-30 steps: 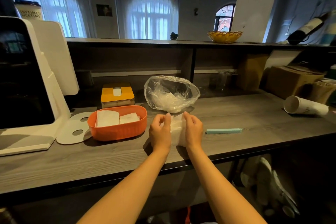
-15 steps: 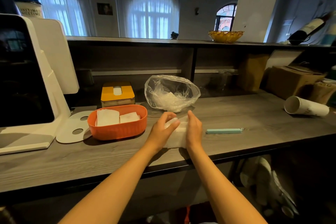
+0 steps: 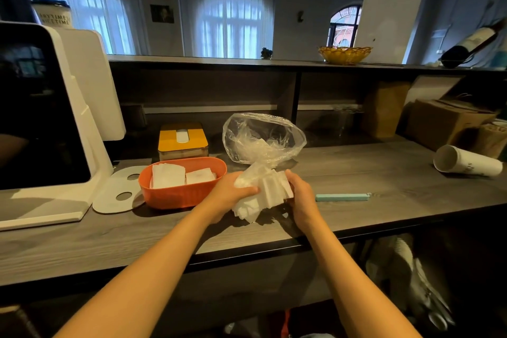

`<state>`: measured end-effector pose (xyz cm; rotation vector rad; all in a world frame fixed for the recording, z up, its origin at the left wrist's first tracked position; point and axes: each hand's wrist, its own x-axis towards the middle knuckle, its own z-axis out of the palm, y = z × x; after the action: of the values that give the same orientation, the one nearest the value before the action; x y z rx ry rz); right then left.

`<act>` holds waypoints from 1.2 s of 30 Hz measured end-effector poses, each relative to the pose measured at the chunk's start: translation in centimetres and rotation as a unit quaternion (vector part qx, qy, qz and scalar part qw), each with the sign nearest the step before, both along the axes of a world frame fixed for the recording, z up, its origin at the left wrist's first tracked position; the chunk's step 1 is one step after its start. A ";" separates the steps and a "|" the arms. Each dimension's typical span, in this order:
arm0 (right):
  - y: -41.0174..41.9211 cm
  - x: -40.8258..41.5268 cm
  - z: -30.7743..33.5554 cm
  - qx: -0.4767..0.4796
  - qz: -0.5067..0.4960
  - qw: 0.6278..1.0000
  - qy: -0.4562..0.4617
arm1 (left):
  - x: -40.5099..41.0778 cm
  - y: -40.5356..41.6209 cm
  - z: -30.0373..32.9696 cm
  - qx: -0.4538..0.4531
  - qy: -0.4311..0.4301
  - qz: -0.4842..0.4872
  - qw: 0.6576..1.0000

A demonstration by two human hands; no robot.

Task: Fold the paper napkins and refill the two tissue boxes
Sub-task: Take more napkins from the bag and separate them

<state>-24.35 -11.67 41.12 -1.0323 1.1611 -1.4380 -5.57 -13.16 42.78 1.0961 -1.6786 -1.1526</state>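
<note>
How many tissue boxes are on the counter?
2. The orange box sits open by the left hand, napkins inside. The yellow-lidded box stands right behind it. More may be hidden.

white pos screen [image 3: 41, 107] left – paper cup [image 3: 466, 163] on side, blue clip [image 3: 341, 197] nr counter edge.

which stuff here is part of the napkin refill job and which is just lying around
Part of the job:
stack of napkins, held by left hand and right hand
plastic bag
orange box
yellow-lidded box

Lying about:
paper cup
teal stick
cardboard box
yellow basket
</note>
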 end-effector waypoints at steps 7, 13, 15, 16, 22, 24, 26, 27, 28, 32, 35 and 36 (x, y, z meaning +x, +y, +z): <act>-0.1 -1.6 1.6 0.066 0.068 0.995 0.006 | -0.1 0.4 -0.5 0.118 0.130 -0.011 0.984; -0.1 -1.5 5.4 -0.019 -0.105 0.989 0.100 | -0.3 0.2 -1.5 0.215 0.200 0.051 0.955; 0.6 -1.4 7.4 -0.103 -0.121 0.978 0.139 | -0.5 0.1 -1.3 0.234 0.190 0.066 0.951; 1.1 -1.2 8.4 -0.133 -0.102 0.976 0.142 | -0.6 0.1 -1.1 0.245 0.183 0.071 0.949; 1.8 1.6 8.2 -0.098 0.037 0.990 0.099 | -0.7 0.0 0.1 0.315 0.236 0.071 0.917; 0.9 2.6 5.5 -0.031 0.015 0.987 0.157 | -0.6 -0.2 0.1 0.329 0.242 0.065 0.910; 0.4 3.2 2.7 0.024 -0.009 0.982 0.188 | -0.6 -0.4 0.0 0.341 0.250 0.073 0.903; 0.2 3.4 1.6 0.037 -0.026 0.980 0.191 | -0.6 -0.6 -0.1 0.342 0.251 0.074 0.902; 0.2 3.5 0.9 0.041 -0.045 0.980 0.191 | -0.6 -0.6 -0.1 0.340 0.247 0.073 0.904; 0.4 3.7 0.5 0.029 -0.077 0.977 0.195 | -1.1 -0.1 -0.1 0.299 0.148 0.070 0.940; 0.4 3.1 0.4 0.030 -0.071 0.977 0.199 | -1.4 0.3 -0.6 0.225 0.079 0.077 0.968; 0.2 2.7 0.3 0.028 -0.079 0.975 0.204 | -1.2 0.5 -0.6 0.197 0.073 0.067 0.975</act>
<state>-21.65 -11.43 41.45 -1.2548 1.6005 -1.3394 -6.77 -12.69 42.19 1.3080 -1.2728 -1.4778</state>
